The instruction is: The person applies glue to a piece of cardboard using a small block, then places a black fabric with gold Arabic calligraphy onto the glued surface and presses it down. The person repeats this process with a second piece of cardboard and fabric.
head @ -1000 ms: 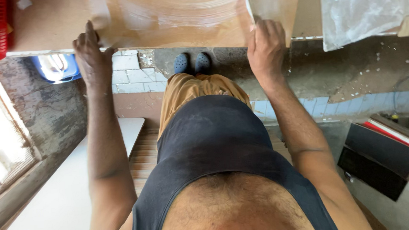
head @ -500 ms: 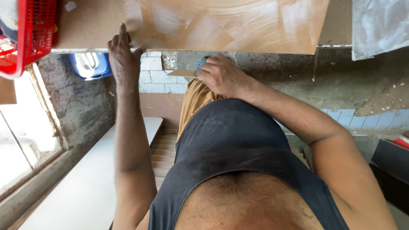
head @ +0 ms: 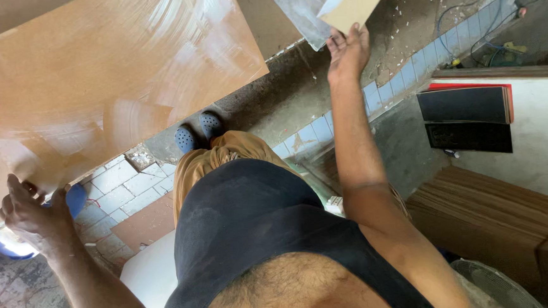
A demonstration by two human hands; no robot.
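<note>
Now the right hand (head: 347, 51) has left the board's near edge and reached out to a small tan card (head: 353, 4), fingers spread, touching its lower edge. Left hand (head: 29, 212) stays clamped on the big brown board (head: 111, 75), which lies tilted on the bench.

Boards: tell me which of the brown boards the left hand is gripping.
The large glossy brown board with pale swirled smears, filling the upper left. The left hand grips its lower edge. The small tan board at the top sits by the right hand instead.
</note>
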